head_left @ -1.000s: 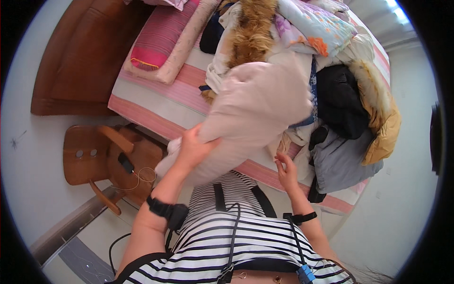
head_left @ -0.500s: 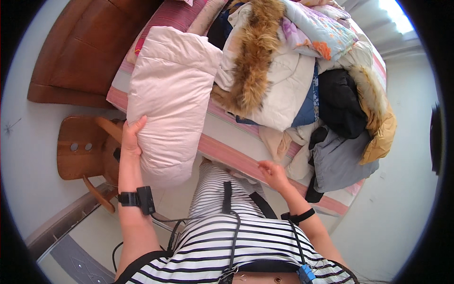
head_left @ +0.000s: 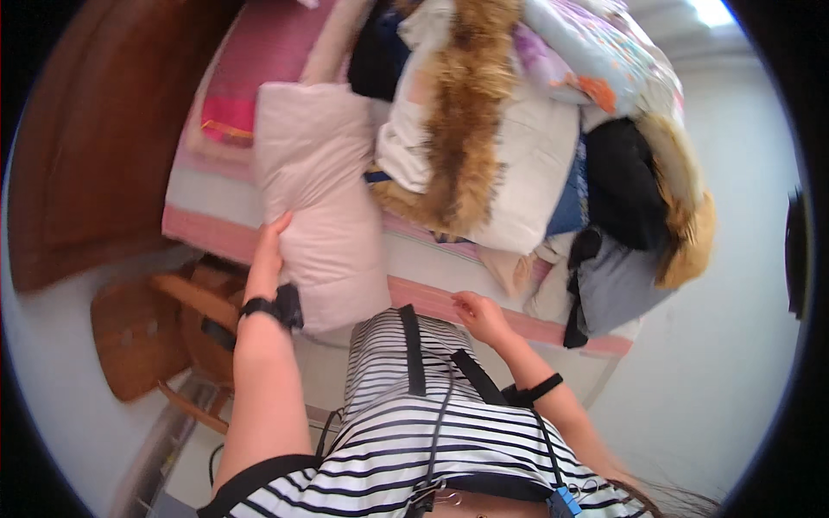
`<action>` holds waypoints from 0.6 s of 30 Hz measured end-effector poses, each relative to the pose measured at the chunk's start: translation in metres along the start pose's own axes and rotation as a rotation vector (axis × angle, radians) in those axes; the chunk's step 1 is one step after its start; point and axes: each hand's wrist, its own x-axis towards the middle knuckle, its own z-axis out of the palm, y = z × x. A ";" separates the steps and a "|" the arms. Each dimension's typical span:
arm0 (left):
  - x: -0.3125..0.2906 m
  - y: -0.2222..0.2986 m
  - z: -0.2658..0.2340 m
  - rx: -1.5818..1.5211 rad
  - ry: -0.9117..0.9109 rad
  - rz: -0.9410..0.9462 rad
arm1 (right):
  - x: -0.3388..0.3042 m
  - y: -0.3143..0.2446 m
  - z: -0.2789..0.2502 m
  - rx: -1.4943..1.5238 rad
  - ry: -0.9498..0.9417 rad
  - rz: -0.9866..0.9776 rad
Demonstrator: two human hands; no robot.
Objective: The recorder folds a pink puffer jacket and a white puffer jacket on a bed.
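Quilt (head_left: 332, 233), pale pink and folded, stretched over the near side of the bed (head_left: 203, 226), its lower end reaching past the edge, between the pink bolster (head_left: 255, 65) and some brown fur trim (head_left: 471, 112). The left hand (head_left: 272, 244) grasped its left side, thumb on top, other fingers hidden, so how tightly they clenched could not be told. The right hand (head_left: 479, 312) was empty, fingers loosely curled, apart from the fabric. With only one side held, the far half could sag or come unfolded, and the overhanging end might slide down if the thumb slipped. The dark wrist strap (head_left: 289, 306), close against the cloth, could snag it.
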 end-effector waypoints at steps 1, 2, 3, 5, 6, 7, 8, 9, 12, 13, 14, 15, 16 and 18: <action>-0.007 0.001 0.015 -0.006 -0.029 -0.049 | 0.001 0.003 -0.001 0.000 0.055 0.056; -0.013 0.002 0.015 -0.005 -0.020 -0.044 | 0.004 0.000 -0.001 -0.036 0.008 0.085; -0.009 0.006 -0.005 0.022 0.019 -0.048 | 0.007 -0.007 0.003 -0.066 -0.050 0.097; -0.020 0.004 0.024 0.192 0.131 0.106 | -0.001 -0.005 -0.003 -0.075 -0.023 0.180; -0.022 0.004 0.030 0.302 0.174 0.309 | -0.002 -0.004 -0.005 -0.085 -0.058 0.194; -0.031 0.002 0.033 0.339 0.195 0.397 | -0.006 0.004 -0.001 -0.077 -0.006 0.230; -0.011 0.002 0.000 0.552 0.286 0.519 | -0.002 0.008 0.006 -0.044 -0.004 0.212; -0.002 -0.002 -0.006 0.968 0.611 0.610 | -0.001 0.016 0.008 -0.015 0.002 0.210; -0.051 0.004 0.092 1.261 0.506 1.012 | -0.023 0.067 0.001 0.208 0.227 0.420; -0.059 0.000 0.113 1.341 0.327 1.280 | -0.027 0.087 0.002 0.364 0.340 0.499; -0.066 -0.004 0.127 1.338 0.325 1.298 | -0.024 0.093 -0.004 0.372 0.351 0.490; -0.066 -0.013 0.142 1.120 0.031 0.954 | -0.023 0.100 -0.014 0.676 0.458 0.601; -0.064 -0.024 0.157 0.883 -0.239 0.605 | -0.023 0.108 -0.022 0.985 0.558 0.705; -0.048 -0.049 0.181 0.321 -0.387 -0.032 | -0.028 0.126 -0.038 1.190 0.760 0.720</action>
